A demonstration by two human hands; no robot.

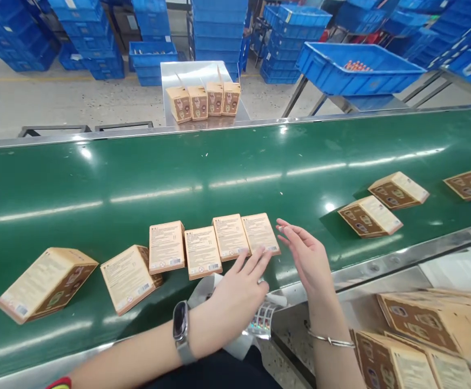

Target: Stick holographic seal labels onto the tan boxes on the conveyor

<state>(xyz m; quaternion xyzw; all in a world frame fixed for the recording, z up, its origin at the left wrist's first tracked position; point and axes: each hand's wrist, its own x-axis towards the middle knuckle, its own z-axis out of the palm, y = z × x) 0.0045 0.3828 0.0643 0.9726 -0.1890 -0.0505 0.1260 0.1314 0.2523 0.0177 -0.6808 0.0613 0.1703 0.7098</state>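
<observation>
My left hand point(239, 289), wearing a watch, reaches over the near belt edge, fingertips resting on the lower edges of two cartons. Beneath its palm and thumb hangs a sheet of shiny stickers point(263, 320) on pale backing; the grip is partly hidden. Just right of the rightmost carton point(259, 232) is my right hand point(306, 254), thumb and forefinger pinched on a tiny pale piece, seemingly a sticker point(282, 228). Left of that carton, a second carton point(230, 236), a third carton point(203, 251) and a fourth carton point(166, 246) lie in a row, printed backs up.
More cartons point(125, 278) lie leftward on the green conveyor belt point(235, 162), others point(370, 216) rightward. Upright cartons with raised flaps point(198, 102) stand on a metal stand across the belt. Stacked cartons point(417, 324) sit at lower right. A blue crate point(357, 70) and crate stacks are behind.
</observation>
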